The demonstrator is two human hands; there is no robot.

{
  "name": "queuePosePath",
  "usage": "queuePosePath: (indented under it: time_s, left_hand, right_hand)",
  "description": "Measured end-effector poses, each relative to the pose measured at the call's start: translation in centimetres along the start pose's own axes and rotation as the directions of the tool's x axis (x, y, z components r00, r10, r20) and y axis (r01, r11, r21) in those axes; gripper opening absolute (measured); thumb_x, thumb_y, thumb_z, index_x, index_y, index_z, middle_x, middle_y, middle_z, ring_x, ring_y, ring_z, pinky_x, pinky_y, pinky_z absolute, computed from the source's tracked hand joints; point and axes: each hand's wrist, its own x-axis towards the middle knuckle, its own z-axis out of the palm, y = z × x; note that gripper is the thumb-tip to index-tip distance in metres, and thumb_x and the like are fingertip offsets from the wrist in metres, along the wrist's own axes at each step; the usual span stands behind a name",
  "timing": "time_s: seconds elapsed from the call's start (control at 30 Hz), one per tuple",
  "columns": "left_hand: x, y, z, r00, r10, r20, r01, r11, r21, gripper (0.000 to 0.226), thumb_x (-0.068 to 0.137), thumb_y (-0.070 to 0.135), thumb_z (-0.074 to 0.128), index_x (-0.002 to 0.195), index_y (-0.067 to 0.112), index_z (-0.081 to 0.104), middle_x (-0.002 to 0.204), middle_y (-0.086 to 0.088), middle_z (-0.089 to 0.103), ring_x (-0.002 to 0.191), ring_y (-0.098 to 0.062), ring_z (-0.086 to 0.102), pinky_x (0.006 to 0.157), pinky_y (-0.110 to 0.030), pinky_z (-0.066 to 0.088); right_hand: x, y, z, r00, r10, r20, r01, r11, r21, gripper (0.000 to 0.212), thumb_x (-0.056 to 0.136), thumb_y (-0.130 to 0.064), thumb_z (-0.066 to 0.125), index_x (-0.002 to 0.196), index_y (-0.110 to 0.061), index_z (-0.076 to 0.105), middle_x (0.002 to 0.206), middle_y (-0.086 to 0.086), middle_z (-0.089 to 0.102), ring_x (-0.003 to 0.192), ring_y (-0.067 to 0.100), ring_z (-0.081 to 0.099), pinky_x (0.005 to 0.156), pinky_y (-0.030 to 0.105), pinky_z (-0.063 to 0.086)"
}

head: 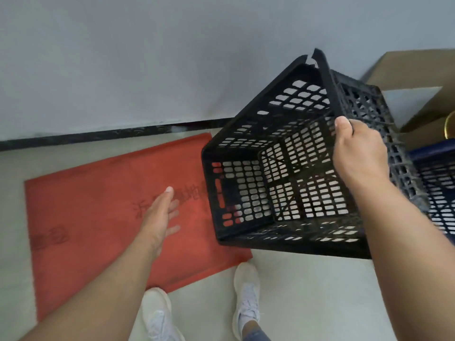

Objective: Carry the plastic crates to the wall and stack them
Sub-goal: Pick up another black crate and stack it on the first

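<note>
The right hand (360, 153) grips the rim of a black perforated plastic crate (283, 168), thumb over the edge, holding it tilted in the air at the right, its open top facing the camera, above a red rectangular floor mat (98, 205) near the grey wall (147, 57). The left hand (161, 210) hangs over the mat with fingers straight and slightly apart, holding nothing. A blue perforated plastic crate (438, 183) sits at the far right beside a brown cardboard box (423, 70).

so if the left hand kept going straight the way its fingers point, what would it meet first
Probably the black crate: the left hand is open, fingers aimed up and right toward its near left wall. Depth is unclear, so it could pass beneath, over the red mat.
</note>
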Motion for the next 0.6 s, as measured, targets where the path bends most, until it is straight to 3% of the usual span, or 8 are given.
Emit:
queuePosePath:
  time_s: [0.07,0.13,0.23,0.3,0.37,0.43,0.6]
  left_hand:
    - [0.6,0.0,-1.8,0.998,0.033,-0.060,-0.031,0.999,0.027,0.056,0.096,0.049,0.038,0.145,0.024,0.032,0.149,-0.003,0.040,0.132,-0.021,0.041,0.103,-0.042,0.035]
    - [1.5,-0.2,-3.9,0.990,0.050,-0.134,-0.040,0.996,0.076,0.060,0.096,0.049,0.038,0.149,0.025,0.025,0.156,0.000,0.029,0.141,-0.021,0.031,0.110,-0.038,0.025]
    - [3.3,-1.0,-8.0,0.957,-0.032,-0.290,0.076,0.987,0.142,0.065,0.097,0.046,0.035,0.151,0.016,0.016,0.159,-0.008,0.020,0.145,-0.028,0.021,0.115,-0.040,0.017]
    - [4.7,-2.5,-10.8,0.922,-0.161,-0.353,0.193,0.980,0.057,0.076,0.092,0.057,0.036,0.148,0.007,0.025,0.155,-0.015,0.029,0.141,-0.034,0.030,0.115,-0.045,0.023]
    - [5.8,-4.4,-13.6,0.891,-0.293,-0.348,0.262,0.956,-0.132,0.071,0.091,0.056,0.040,0.138,0.002,0.043,0.143,-0.015,0.045,0.131,-0.037,0.044,0.108,-0.046,0.035]
    - [6.2,-5.9,-16.5,0.871,-0.362,-0.332,0.281,0.922,-0.269,0.057,0.095,0.043,0.045,0.131,0.000,0.050,0.137,-0.020,0.052,0.124,-0.037,0.050,0.103,-0.046,0.040]
    - [6.0,-6.7,-22.1,0.816,-0.319,-0.481,0.175,0.931,-0.320,0.052,0.092,0.034,0.053,0.133,0.003,0.048,0.136,-0.015,0.052,0.124,-0.034,0.050,0.105,-0.048,0.038]
  right_hand:
    - [-0.6,-1.2,-0.1,0.999,-0.048,0.026,0.045,0.996,0.075,0.050,0.098,-0.046,0.030,0.105,-0.007,0.061,0.107,0.018,0.061,0.102,0.035,0.055,0.088,0.043,0.041]
    - [-0.9,-2.2,-0.1,0.996,-0.028,0.087,0.008,0.976,0.218,0.052,0.095,-0.048,0.037,0.097,-0.003,0.062,0.087,0.015,0.058,0.080,0.030,0.054,0.074,0.039,0.042]
    - [-1.1,-3.4,0.1,0.963,0.065,0.263,-0.166,0.909,0.383,0.046,0.078,-0.062,0.046,0.078,-0.020,0.064,0.061,0.003,0.048,0.046,0.020,0.039,0.044,0.025,0.033]
    - [-1.5,-4.0,0.8,0.928,0.072,0.365,-0.242,0.862,0.445,0.041,0.078,-0.064,0.048,0.073,-0.026,0.062,0.054,0.000,0.044,0.034,0.013,0.034,0.037,0.018,0.027]
    - [-2.5,-4.7,2.0,0.898,0.043,0.437,-0.276,0.830,0.485,0.035,0.089,-0.055,0.046,0.079,-0.025,0.062,0.050,-0.002,0.043,0.031,0.009,0.033,0.034,0.014,0.025]
    - [-3.7,-5.4,3.8,0.881,0.036,0.472,-0.290,0.829,0.478,0.034,0.094,-0.050,0.044,0.083,-0.022,0.062,0.051,-0.001,0.043,0.034,0.010,0.033,0.035,0.017,0.025]
    - [-6.5,-6.3,8.8,0.865,0.046,0.500,-0.301,0.845,0.442,0.039,0.095,-0.049,0.040,0.094,-0.018,0.063,0.058,0.000,0.044,0.044,0.013,0.034,0.044,0.024,0.027]
